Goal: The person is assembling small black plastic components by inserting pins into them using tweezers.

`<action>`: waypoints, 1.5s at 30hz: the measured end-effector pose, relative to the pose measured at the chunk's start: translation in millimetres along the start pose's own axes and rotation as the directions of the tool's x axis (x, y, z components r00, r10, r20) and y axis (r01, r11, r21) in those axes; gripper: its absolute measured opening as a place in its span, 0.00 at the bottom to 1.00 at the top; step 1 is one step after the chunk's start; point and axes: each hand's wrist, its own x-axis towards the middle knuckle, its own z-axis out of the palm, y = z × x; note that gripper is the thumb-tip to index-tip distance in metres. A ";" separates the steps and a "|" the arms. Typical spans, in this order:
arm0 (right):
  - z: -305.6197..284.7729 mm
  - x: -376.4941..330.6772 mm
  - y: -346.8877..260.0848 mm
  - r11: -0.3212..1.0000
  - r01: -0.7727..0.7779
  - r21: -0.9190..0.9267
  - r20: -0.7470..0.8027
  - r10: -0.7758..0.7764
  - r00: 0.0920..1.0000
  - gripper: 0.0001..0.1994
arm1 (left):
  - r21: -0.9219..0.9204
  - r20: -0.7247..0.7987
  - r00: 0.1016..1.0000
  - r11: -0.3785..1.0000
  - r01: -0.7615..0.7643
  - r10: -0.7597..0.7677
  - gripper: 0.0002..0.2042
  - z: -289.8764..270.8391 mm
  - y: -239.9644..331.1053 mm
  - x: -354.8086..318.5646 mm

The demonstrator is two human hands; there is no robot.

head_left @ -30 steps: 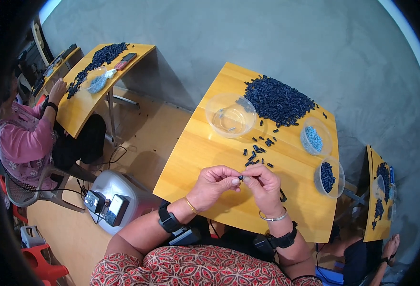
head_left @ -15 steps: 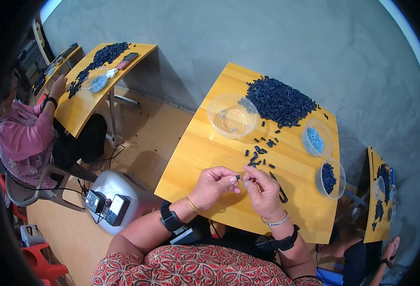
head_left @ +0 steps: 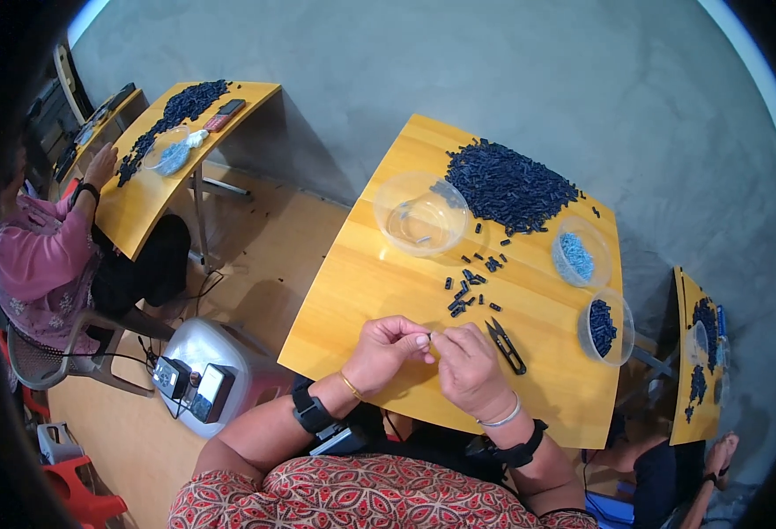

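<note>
Hands, left [head_left: 382,357] and right [head_left: 476,370], together: left pinched on a tiny dark piece [head_left: 431,335], right's grip unclear; screen [head_left: 216,384] unreadable.

A grey wall [head_left: 335,53] rose beyond everything. To the left, a co-worker [head_left: 62,242] in a pink patterned top [head_left: 44,251] sat on a plastic armchair [head_left: 40,370] at a neighbouring wooden table [head_left: 137,212]. On the floor [head_left: 110,423] stood a translucent storage bin [head_left: 203,333], topped by two black devices [head_left: 211,397] (one with a pale, bright face). A red plastic stool [head_left: 84,489] stood nearby.
</note>
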 end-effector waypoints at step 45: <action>-2.0 12.8 43.8 0.897 -0.249 0.365 -0.011 0.271 0.962 0.05 | -0.308 0.123 0.989 0.944 0.118 -0.083 0.08 -10.7 0.3 2.3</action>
